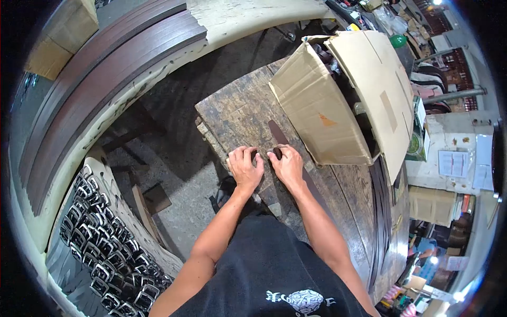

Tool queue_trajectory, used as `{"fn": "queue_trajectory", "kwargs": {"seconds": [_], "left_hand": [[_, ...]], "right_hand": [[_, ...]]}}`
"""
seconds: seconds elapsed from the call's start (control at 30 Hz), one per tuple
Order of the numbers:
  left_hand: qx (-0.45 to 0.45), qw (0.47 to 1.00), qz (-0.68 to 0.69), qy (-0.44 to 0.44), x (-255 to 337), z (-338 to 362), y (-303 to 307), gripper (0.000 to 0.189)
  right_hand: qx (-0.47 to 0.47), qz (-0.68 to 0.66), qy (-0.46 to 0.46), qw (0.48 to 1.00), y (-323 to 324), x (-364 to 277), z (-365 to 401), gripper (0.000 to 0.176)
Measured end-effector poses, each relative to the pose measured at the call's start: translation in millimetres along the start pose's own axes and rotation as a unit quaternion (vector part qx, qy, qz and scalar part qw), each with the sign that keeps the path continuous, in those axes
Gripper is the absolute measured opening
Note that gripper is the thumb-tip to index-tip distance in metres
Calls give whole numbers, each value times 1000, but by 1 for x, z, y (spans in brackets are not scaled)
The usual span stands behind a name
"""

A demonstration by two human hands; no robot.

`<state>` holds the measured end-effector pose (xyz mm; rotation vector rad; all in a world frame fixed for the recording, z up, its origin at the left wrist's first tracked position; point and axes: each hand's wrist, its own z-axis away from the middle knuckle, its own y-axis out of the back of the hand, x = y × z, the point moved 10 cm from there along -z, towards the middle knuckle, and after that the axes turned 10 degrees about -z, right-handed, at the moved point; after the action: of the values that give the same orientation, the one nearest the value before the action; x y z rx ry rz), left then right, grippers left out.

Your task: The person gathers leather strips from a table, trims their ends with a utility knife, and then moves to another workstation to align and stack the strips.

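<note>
Both hands are held close together but apart over the near edge of a worn wooden bench (232,108). By the right hand (288,165), a small dark piece (277,152) is grasped between the thumb and the bent fingers. The left hand (245,166) is curled, its thumb brought near the fingertips; whether anything is gripped in it cannot be told. A long brown strap (277,132) is laid along the bench, its tapered end pointed away from the body; it is partly covered by the right hand and its lower length is seen beside the right forearm. Whether the small dark piece is joined to this strap cannot be made out. Beyond the right hand, a large open cardboard box (317,108) is set on the bench, and dark straps (379,211) are strung lengthwise along the bench's right part. On the left, long brown strips (113,71) are stacked on a curving pale surface (229,24), with a carton (60,37) near them. At the lower left, many metal buckles (103,245) are heaped. Sheets of paper (453,163) are fixed to the wall at the right.
</note>
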<state>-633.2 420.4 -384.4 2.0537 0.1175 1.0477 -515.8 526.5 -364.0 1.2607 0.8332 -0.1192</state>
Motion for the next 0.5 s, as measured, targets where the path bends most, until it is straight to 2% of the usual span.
{"fn": "queue_trajectory", "kwargs": {"seconds": [0.1, 0.13, 0.17, 0.23, 0.3, 0.33, 0.43, 0.47, 0.5], "left_hand": [[-7, 1000, -2, -7, -2, 2, -3, 22], [-11, 1000, -2, -9, -2, 2, -3, 23], [-14, 1000, 0, -11, -2, 1, -4, 23], [-15, 1000, 2, -12, -2, 1, -5, 24], [-5, 1000, 5, -14, -1, 2, -2, 24], [-19, 999, 24, -16, -1, 1, -3, 25], [-31, 994, 97, -32, 14, 6, 9, 26], [-47, 989, 112, -87, 32, 12, 14, 27], [-61, 982, 134, -120, 53, 18, 25, 24]], "right_hand": [[17, 19, 39, 999, 18, -5, 6, 44], [10, -34, -48, 998, 29, 8, 11, 50], [43, -66, -57, 995, 40, 34, 21, 50], [38, 51, -82, 995, 64, 74, 47, 48], [-37, 99, -153, 983, 70, 115, 72, 42], [-6, 84, -148, 985, 77, 123, 78, 44], [-59, 32, -100, 993, 70, 128, 77, 45], [-58, 63, -52, 995, 70, 119, 77, 41], [-49, 64, -44, 996, 72, 116, 75, 40]]}}
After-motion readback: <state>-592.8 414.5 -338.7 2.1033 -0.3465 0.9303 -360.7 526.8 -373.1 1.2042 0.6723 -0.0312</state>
